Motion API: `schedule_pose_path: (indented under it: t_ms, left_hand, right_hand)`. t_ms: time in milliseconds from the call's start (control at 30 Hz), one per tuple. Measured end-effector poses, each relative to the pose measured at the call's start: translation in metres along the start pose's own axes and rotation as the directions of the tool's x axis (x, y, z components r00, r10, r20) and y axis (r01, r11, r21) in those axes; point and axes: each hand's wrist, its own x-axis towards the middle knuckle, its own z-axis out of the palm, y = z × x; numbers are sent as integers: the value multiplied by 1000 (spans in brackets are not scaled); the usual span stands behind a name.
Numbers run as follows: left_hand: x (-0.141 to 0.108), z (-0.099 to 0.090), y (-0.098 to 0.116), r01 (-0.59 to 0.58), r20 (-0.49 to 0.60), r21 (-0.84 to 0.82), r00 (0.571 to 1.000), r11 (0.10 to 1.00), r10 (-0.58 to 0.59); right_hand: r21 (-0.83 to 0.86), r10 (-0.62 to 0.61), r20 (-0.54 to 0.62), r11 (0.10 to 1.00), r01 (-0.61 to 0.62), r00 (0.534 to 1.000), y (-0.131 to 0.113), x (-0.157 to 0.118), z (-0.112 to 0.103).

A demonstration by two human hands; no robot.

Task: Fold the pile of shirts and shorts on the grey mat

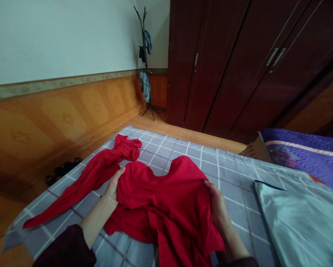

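Note:
A red garment [166,193], creased and partly bunched, is stretched between my two hands above the checked bedspread. My left hand [113,187] grips its left edge, thumb on top and the other fingers hidden behind the cloth. At the opposite edge, my right hand [216,200] is closed on the fabric, its fingers mostly covered. The lower folds hang toward me and run out of the picture. Just beyond my left hand lies a second red cloth piece [99,167], long and twisted, with a bunched far end.
Under everything is a grey bedspread [222,174] with white lines. Pale green folded fabric [302,218] lies at right. Past it is a purple quilted cover [300,152]. Dark red wardrobes [224,66] and a coat stand [145,55] are behind; dark shoes [62,168] sit at left.

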Motion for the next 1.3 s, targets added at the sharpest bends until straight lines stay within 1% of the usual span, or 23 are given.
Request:
schedule_pose_path:
  t_ms: [67, 100, 167, 233, 267, 333, 400, 467, 533, 600, 667, 733, 800, 833, 900, 967, 1033, 1067, 1100, 1200, 1233, 1267, 1300]
  left_hand:
    - [-2, 6, 0, 54, 54, 38, 997, 998, -56]
    - [-2, 9, 1, 48, 95, 102, 994, 994, -58]
    - [-4, 13, 5, -44, 204, 273, 979, 961, -13]
    - [-6, 14, 10, -147, 283, 438, 959, 887, 19]
    - [-7, 14, 13, -170, 307, 502, 952, 848, 9]
    - [-12, 13, 19, -174, 332, 587, 942, 791, -40]
    - [-15, 13, 24, -183, 352, 639, 933, 747, -73]
    - [-17, 13, 26, -206, 369, 699, 924, 685, -99]
    - [-17, 13, 26, -228, 396, 762, 904, 606, -158]
    - [-15, 13, 25, -264, 443, 800, 865, 539, -234]
    - [-13, 12, 23, -313, 484, 810, 834, 495, -265]
    - [-13, 13, 22, -377, 507, 816, 831, 439, -229]
    - [-15, 15, 21, -454, 535, 809, 832, 373, -147]
    - [-16, 16, 21, -483, 549, 800, 829, 356, -107]
    - [-21, 19, 22, -501, 564, 774, 824, 388, -61]
    - [-26, 21, 26, -477, 555, 745, 831, 467, -38]
    - [-32, 23, 31, -477, 546, 714, 838, 512, 19]
    - [-34, 23, 34, -488, 540, 702, 840, 519, 60]
    - [-36, 22, 37, -502, 535, 692, 839, 520, 98]
    - [-42, 16, 41, -519, 528, 694, 838, 499, 137]
    - [-43, 13, 41, -515, 524, 710, 842, 481, 127]
    - [-44, 10, 40, -509, 521, 730, 846, 456, 110]
    - [-46, 7, 39, -505, 518, 749, 850, 429, 96]
  right_hand:
    - [2, 64, 98, 998, -65, 993, -1, -3, 3]
    - [-9, 96, 137, 995, -96, 986, -1, -4, 4]
    - [-54, 146, 184, 989, -138, 972, -2, -7, 7]
    - [-127, 172, 217, 981, -147, 961, -2, -10, 10]
    - [-183, 185, 242, 973, -142, 953, -1, -12, 11]
    - [-314, 187, 320, 946, -82, 929, 1, -14, 15]
    - [-437, 133, 368, 898, 45, 920, 4, -16, 18]
    - [-546, 27, 327, 821, 166, 945, 7, -18, 21]
    - [-648, -62, 245, 731, 211, 968, 10, -18, 23]
    - [-726, -93, 239, 644, 241, 967, 14, -17, 24]
    - [-770, -90, 299, 565, 296, 950, 17, -17, 25]
    - [-792, -79, 355, 504, 344, 932, 18, -18, 26]
    - [-801, -65, 390, 468, 373, 919, 18, -20, 27]
    - [-804, -58, 401, 456, 381, 914, 16, -21, 27]
    - [-814, -62, 406, 430, 391, 912, 12, -22, 25]
    - [-811, -127, 409, 405, 423, 904, 7, -22, 23]
    - [-769, -237, 430, 409, 491, 871, 1, -22, 21]
    - [-732, -275, 442, 439, 521, 854, -3, -22, 21]
    - [-686, -288, 451, 494, 534, 845, -7, -23, 21]
    - [-558, -222, 462, 679, 476, 858, -21, -31, 24]
    - [-527, -211, 472, 711, 466, 856, -27, -34, 25]
    - [-503, -224, 483, 720, 478, 846, -32, -38, 26]
    - [-492, -251, 496, 707, 508, 831, -36, -42, 25]
